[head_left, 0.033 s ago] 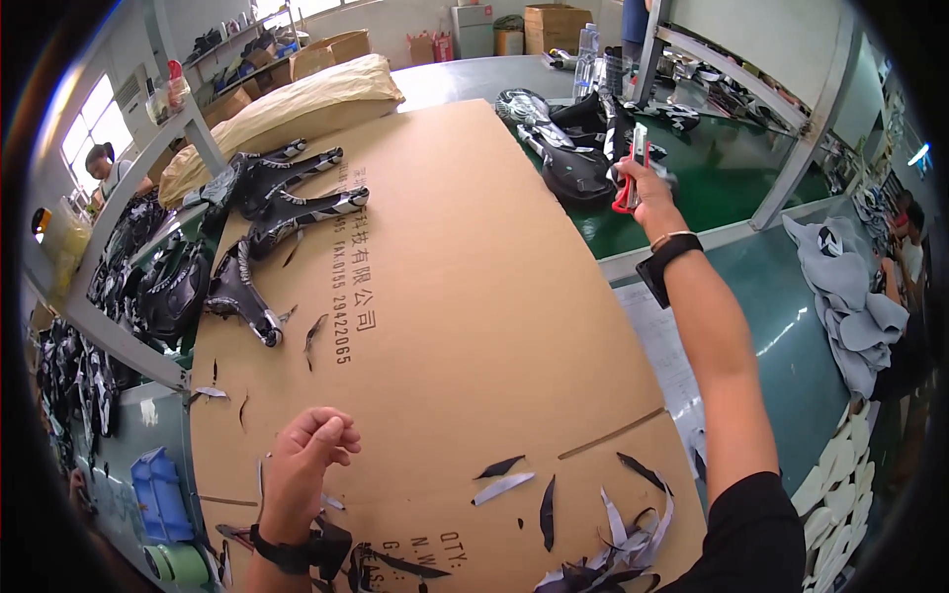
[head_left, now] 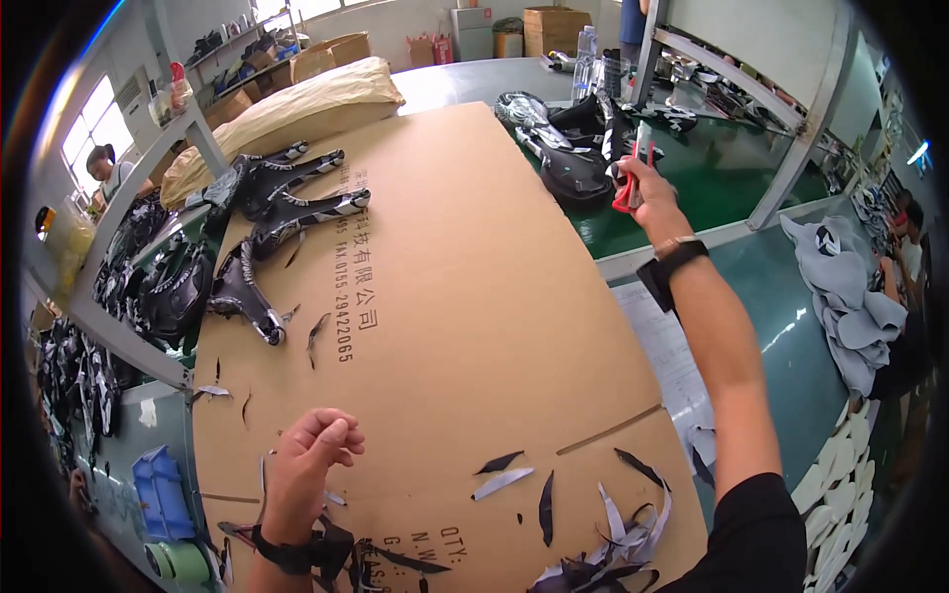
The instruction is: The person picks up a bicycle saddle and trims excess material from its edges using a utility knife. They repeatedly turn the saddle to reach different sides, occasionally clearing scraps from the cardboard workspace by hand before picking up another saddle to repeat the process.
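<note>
My right hand (head_left: 654,203) is stretched far forward at the right, over the green table edge. It is closed around red-handled scissors (head_left: 645,143), whose grey upper part points away from me. Close beyond it lie black padded shell-like parts (head_left: 573,173). My left hand (head_left: 308,465) hovers above the near left of a flat cardboard sheet (head_left: 474,296). Its fingers are curled in against the thumb, and nothing shows in them. Several forked black pieces with grey-white edging (head_left: 297,210) rest at the sheet's far left.
Black and grey offcut strips (head_left: 623,539) lie heaped at the near right, with others scattered. Metal frame posts (head_left: 825,109) stand at both sides. A paper-wrapped bundle (head_left: 287,109) lies behind. A blue bin (head_left: 161,494) is at left, grey fabric (head_left: 840,296) at right. Other people work at both sides.
</note>
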A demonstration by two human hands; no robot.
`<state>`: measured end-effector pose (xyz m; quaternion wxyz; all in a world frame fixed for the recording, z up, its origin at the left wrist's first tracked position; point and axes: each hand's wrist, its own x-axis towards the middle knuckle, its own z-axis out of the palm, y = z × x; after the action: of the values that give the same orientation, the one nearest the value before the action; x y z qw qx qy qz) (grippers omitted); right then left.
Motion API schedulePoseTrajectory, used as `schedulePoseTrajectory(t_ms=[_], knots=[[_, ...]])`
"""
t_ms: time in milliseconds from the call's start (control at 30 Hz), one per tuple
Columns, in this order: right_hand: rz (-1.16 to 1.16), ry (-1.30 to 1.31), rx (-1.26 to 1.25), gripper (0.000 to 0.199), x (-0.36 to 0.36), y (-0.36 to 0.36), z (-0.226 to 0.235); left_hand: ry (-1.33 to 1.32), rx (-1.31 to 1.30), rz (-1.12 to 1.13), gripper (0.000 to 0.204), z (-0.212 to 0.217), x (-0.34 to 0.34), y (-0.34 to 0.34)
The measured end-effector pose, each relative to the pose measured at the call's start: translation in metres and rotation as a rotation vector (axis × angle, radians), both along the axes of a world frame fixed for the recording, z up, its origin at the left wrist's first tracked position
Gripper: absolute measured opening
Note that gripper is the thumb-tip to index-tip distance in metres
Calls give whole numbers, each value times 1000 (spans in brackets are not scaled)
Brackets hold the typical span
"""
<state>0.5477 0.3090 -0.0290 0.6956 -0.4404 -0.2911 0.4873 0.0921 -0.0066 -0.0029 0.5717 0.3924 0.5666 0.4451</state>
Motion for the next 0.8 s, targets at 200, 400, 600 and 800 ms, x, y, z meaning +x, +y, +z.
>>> schedulePoseTrajectory(t_ms=[200, 400, 600, 800], knots=[[557, 9, -73, 40, -78, -246, 101, 689, 429, -108, 38, 33, 24, -64], [1157, 221, -359, 39, -125, -430, 140, 1276, 983, -314, 73, 54, 83, -124], [968, -114, -188, 56, -137, -492, 102, 511, 400, 292, 19, 35, 54, -215], [810, -1021, 303, 54, -138, -535, 14, 50, -5, 459, 33, -47, 39, -267]])
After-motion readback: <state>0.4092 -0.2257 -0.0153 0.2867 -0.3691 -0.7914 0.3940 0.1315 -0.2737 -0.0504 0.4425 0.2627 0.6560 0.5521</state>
